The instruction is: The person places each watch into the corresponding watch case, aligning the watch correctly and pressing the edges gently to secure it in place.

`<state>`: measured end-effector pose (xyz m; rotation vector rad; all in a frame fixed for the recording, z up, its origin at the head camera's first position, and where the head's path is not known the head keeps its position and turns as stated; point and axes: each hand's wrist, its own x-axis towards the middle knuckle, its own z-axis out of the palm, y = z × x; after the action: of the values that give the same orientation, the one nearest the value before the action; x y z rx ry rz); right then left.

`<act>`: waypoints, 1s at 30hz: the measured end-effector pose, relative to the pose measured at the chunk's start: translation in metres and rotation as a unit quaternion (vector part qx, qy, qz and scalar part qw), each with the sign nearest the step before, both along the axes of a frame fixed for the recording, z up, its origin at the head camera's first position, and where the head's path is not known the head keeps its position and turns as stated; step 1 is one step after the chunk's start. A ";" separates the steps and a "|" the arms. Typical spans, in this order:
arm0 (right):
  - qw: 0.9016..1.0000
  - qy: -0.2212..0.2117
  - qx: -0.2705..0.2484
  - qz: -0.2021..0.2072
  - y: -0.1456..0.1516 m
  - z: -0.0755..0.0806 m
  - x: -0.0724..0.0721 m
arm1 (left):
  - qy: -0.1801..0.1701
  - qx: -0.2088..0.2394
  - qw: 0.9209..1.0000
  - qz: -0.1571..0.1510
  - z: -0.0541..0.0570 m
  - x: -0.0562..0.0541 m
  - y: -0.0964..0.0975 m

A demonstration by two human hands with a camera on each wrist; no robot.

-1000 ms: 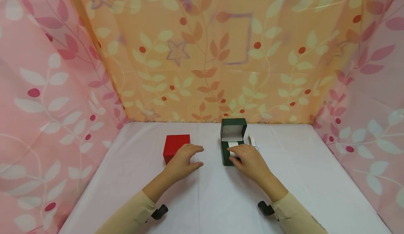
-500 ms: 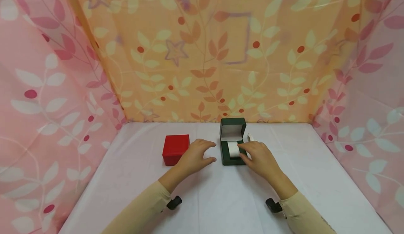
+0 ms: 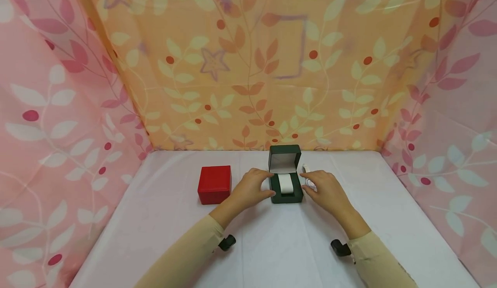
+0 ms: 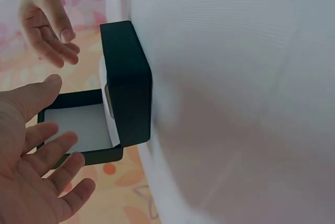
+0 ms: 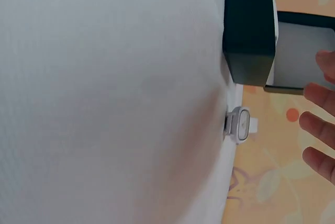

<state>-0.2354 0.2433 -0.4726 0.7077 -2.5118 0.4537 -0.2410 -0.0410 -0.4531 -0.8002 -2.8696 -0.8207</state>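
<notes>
A dark green watch box (image 3: 286, 199) stands on the white-covered table with its lid raised. Its lining is pale, and a white cushion (image 3: 286, 183) sits inside. My left hand (image 3: 250, 188) is at the box's left side, thumb and fingers spread and relaxed. On the other side is my right hand (image 3: 327, 191), its fingers likewise loose and apart. Neither hand grips anything; whether fingertips touch the box I cannot tell. Behind the right fingers, partly hidden in the head view, lies a white wristwatch (image 5: 241, 124), its face visible in the right wrist view.
A closed red box (image 3: 215, 184) sits left of the green one, beside the left wrist. Patterned orange cloth (image 3: 233, 63) hangs behind the table, with pink cloth (image 3: 46, 150) at both sides. A black wrist camera (image 3: 227, 242) is on the left cuff.
My left hand has moved right, from the red box to the green box's left side. My right hand has shifted right, off the green box, uncovering its white cushion.
</notes>
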 end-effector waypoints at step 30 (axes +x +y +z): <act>0.962 -0.231 -0.129 -0.070 0.039 -0.024 -0.042 | 0.013 -0.042 0.999 0.026 -0.032 -0.031 0.047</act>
<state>-0.2771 0.2824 -0.4965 0.3479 -2.8255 0.9682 -0.2721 0.0055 -0.4856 -0.7341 -2.9055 -0.6829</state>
